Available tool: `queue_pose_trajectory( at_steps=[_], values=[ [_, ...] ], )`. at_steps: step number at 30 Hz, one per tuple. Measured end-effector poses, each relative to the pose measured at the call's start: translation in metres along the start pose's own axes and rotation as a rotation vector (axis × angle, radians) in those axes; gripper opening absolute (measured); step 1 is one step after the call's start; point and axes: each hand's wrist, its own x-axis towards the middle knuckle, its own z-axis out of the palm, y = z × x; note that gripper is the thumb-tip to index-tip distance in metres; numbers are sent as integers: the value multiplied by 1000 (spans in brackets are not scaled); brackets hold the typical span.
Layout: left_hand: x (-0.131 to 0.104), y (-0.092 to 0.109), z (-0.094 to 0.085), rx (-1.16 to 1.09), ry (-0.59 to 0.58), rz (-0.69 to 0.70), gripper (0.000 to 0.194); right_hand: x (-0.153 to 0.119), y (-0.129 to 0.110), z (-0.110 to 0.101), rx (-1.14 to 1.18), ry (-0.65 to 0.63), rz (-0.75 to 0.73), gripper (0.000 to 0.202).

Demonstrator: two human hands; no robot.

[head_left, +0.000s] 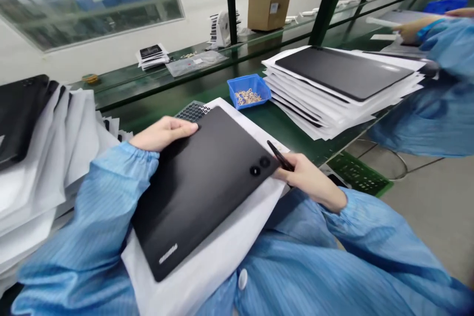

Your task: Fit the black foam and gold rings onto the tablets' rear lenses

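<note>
My left hand [165,133] grips the black tablet [207,182], slanting near-left to far-right; my right hand [311,180], clasping a slim black tool [280,157], is nearer its camera corner.

Readable text: none | black panel [211,173]: lettering [168,254] blurred | carton [261,5]: label [274,8] illegible

Black tablet panel [207,177], tilted, on white sheet [222,247]

Left fingers [189,129] on dark panel [207,177]; right hand [305,175] holds black tool [280,156] at corner.
</note>
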Motion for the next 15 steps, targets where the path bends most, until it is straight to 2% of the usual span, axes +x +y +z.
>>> queue_pose_trajectory(
  at_steps=[3,5,7,11,15],
  values=[
    [-5,0,-7,-106,167,43,29,0,-4,2,44,89,53,38],
    [-3,-1,-3,-142,160,34,29,0,-6,3,102,128,63,39],
    [2,-4,6,-167,99,-18,34,1,-7,4,203,134,61,41],
    [13,-12,24,-87,-101,-99,50,5,-5,8,433,140,72,48],
    [17,-17,22,23,-242,-132,62,8,-3,11,594,158,137,50]
  ],
)
